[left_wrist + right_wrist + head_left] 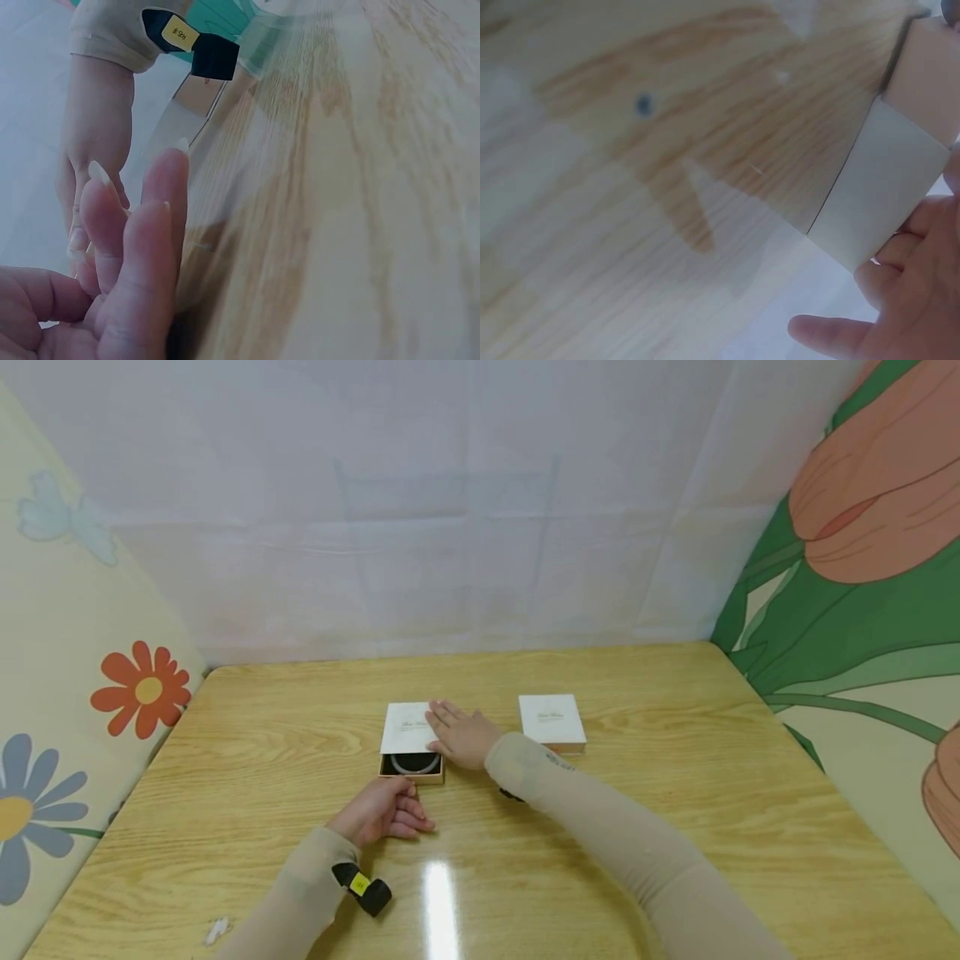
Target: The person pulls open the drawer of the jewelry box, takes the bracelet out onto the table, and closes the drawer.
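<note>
On the table, a small box with a white sleeve point(405, 731) and gold print has its tan drawer point(429, 779) partly out toward me. Inside the drawer's black lining lies a grey ring-shaped bangle point(415, 768), its far part hidden under the sleeve. My left hand point(382, 814) pinches the drawer's front edge with thumb and forefinger, the other fingers spread loosely to the right. At the sleeve's right side, my right hand point(465, 739) grips it between fingers and thumb. The right wrist view shows these fingers against the white side point(881, 176).
A second white-topped box point(551, 720) sits shut to the right, behind my right forearm. A small white scrap point(217, 930) lies near the left front of the wooden table point(300, 718). White cloth hangs behind; flowered panels stand at both sides.
</note>
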The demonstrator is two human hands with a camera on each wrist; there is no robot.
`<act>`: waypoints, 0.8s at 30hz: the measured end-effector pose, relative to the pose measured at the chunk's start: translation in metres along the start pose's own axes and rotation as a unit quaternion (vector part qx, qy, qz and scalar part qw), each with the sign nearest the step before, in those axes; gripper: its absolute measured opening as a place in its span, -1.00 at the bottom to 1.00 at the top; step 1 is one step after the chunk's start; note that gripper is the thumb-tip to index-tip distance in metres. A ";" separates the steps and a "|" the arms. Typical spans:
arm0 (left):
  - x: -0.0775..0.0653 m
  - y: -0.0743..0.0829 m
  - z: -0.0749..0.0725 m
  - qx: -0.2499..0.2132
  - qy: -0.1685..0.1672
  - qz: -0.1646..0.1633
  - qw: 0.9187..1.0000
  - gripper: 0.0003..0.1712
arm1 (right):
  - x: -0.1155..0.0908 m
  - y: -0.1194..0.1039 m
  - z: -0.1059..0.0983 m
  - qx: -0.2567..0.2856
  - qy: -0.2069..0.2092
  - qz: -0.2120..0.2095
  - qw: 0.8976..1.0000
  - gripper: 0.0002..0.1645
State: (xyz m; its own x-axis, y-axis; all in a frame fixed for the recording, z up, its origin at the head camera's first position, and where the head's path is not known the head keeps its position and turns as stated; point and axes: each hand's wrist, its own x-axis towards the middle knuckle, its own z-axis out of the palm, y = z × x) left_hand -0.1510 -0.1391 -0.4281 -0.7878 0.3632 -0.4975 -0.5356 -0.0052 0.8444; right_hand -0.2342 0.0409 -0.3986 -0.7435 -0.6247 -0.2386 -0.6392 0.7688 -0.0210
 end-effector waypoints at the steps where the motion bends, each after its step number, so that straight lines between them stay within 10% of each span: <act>1: 0.000 0.000 0.000 0.001 0.000 0.000 1.000 -0.72 | 0.000 0.000 0.000 -0.002 0.001 0.000 1.000 -0.24; 24: -0.002 -0.002 0.000 0.005 0.012 -0.009 1.000 -0.72 | -0.001 0.001 0.002 0.007 0.005 -0.001 1.000 -0.25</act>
State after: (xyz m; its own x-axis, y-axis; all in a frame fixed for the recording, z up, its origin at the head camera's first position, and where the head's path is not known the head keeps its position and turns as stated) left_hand -0.1481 -0.1396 -0.4287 -0.7850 0.3401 -0.5178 -0.5473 0.0107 0.8368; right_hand -0.2338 0.0419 -0.4002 -0.7441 -0.6280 -0.2280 -0.6383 0.7690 -0.0348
